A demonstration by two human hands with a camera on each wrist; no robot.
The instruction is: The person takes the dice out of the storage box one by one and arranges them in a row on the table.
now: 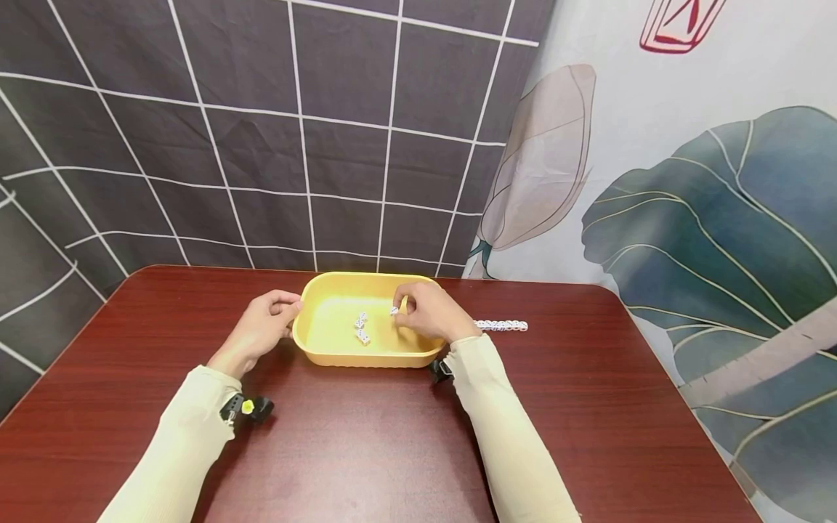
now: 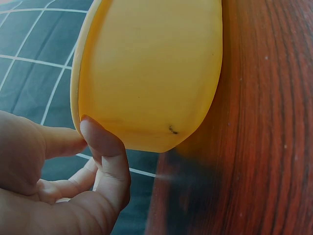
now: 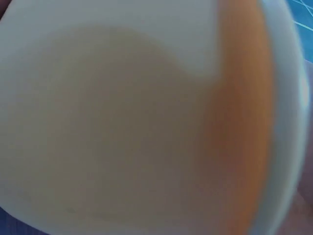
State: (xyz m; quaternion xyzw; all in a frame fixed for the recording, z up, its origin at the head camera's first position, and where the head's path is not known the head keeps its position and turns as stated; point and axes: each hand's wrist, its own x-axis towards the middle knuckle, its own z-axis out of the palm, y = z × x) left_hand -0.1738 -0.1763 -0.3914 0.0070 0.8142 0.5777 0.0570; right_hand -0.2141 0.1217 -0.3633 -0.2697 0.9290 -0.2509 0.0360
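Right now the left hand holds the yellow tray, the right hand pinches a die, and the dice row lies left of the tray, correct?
No: the head view shows the dice row lying right of the yellow tray. The left hand does hold the tray, and the right hand pinches a die.

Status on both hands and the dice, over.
Left hand pinching rim of yellow tray. Right hand pinching die over it. Loose dice inside, dice row on table. Nothing visibly obstructing.
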